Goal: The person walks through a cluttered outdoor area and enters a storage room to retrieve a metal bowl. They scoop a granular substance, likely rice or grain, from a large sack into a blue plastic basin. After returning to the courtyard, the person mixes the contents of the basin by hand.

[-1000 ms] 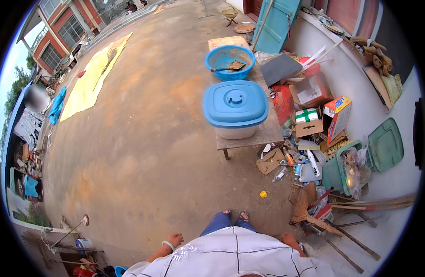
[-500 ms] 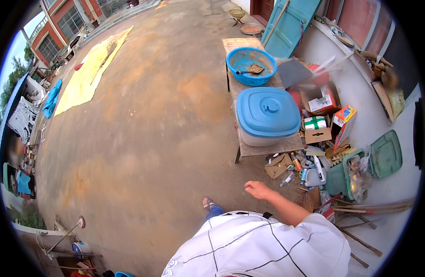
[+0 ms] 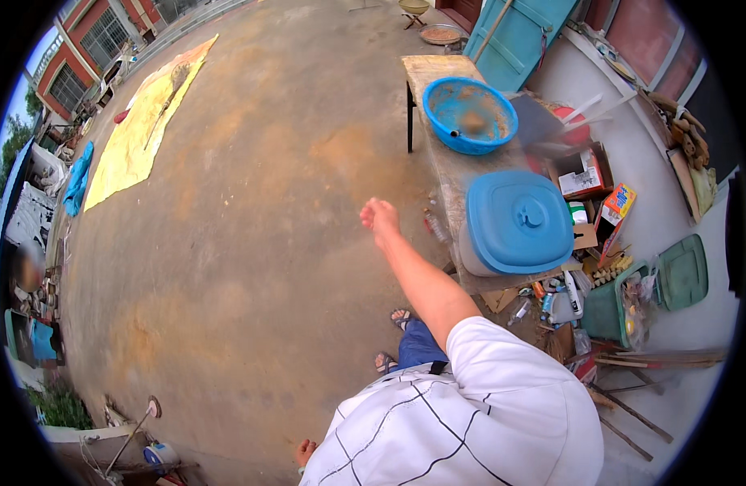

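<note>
My right hand (image 3: 379,217) is stretched forward over the concrete yard, left of the wooden table (image 3: 432,68). Its fingers are loosely curled in, and I see nothing in them. Low in the view, my left hand (image 3: 306,451) hangs beside my body, its fingers curled and partly hidden; nothing shows in it. On the table are a blue basin (image 3: 444,104) with a brownish thing inside, blurred, and nearer me a pale tub with a blue lid (image 3: 510,211). Neither hand touches them.
Boxes, bottles and a green bin (image 3: 604,313) crowd the right wall, with wooden poles (image 3: 660,359) nearer me. A teal door panel (image 3: 514,49) leans behind the table. Across the yard lies a yellow sheet (image 3: 126,166) with a broom on it.
My right arm has swung forward and left, away from my side. My left hand has come into view. The table and its tubs now sit further right as I have moved.
</note>
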